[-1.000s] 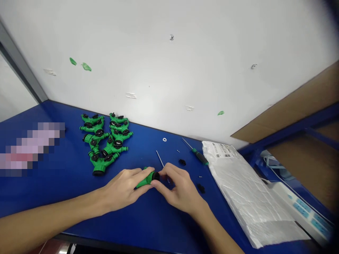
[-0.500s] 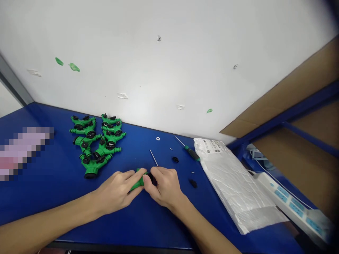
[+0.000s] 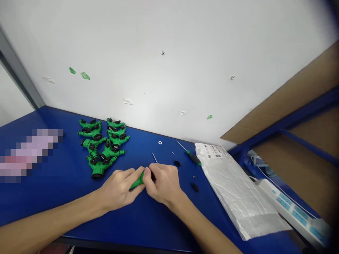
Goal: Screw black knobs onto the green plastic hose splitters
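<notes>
Near the table's front, my left hand (image 3: 119, 188) is closed around a green hose splitter (image 3: 137, 181), most of which is covered by fingers. My right hand (image 3: 164, 181) pinches the black end of the same splitter, thumb pressed on top. A thin metal shaft (image 3: 154, 157) pokes out behind my right knuckles; its other end is hidden. To the left lie several finished-looking green splitters (image 3: 99, 167) with black valve knobs, set in two rows. Right of my hands are two small black parts, the nearer one a black knob (image 3: 194, 187), and a tiny screw (image 3: 194, 176).
A green-and-black screwdriver (image 3: 193, 157) lies beside a white padded mailer (image 3: 227, 190). A white ring (image 3: 160, 142) sits near the wall (image 3: 148, 77). At the far right is a power strip (image 3: 293, 211). A blurred-out pinkish item (image 3: 34, 151) lies at left.
The head view has shifted a little, so the table's things appear slightly lower and farther right. Both hands keep their hold on the splitter, with only a slight shift of the right fingers.
</notes>
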Tool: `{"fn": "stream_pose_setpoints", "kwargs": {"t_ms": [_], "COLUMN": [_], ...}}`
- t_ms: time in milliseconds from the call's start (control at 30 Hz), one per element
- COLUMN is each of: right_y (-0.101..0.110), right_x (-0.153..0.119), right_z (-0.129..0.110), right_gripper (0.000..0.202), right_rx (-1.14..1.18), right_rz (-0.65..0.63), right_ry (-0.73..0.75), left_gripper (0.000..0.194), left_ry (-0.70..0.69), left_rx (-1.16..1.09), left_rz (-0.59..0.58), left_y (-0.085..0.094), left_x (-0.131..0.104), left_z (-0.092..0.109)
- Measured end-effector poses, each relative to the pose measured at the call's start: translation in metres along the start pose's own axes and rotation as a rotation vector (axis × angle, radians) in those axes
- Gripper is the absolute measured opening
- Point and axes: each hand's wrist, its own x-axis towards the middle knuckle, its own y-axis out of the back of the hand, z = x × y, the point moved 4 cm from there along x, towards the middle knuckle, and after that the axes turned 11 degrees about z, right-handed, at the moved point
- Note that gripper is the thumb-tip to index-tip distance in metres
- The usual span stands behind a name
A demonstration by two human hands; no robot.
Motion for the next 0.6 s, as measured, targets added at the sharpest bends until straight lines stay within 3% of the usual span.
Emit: {"fn": "stream_pose_setpoints", "kwargs": {"t_ms": [100,200,267,433,500,600], "right_y": [0.006,0.006,0.003,-0.002,-0.003,-0.004], "right_x": [0.006,0.006,0.006,0.006,0.007,0.008], "right_z": [-0.001,0.003,0.003,-0.001,0.001,0.006], "right_gripper": [0.034,0.034,0.032,0.031,0.031,0.03], "right_rx": [0.007,0.025,0.076,0.136,0.129,0.12], "right_rz": [0.042,0.086,0.096,0.069,0.06,0.032], "right_ry": [0.286,0.436,0.419,0.207,0.174,0.239], "left_gripper": [0.013,0.013,0.011,0.008,0.008,0.007], "left_ry": [0.156,0.228,0.19,0.08,0.116,0.256], "left_rx": [-0.229,-0.327,-0.308,-0.194,-0.17,-0.162], "left_rz": [-0.204,-0.271,-0.231,-0.078,-0.097,-0.233], "left_y": [-0.002,-0.003,-0.003,-0.003,-0.004,-0.006], "left_x": [0.009,0.012,0.01,0.002,0.004,0.009], "left_z": [-0.001,-0.002,-0.002,-0.001,-0.001,-0.004]}}
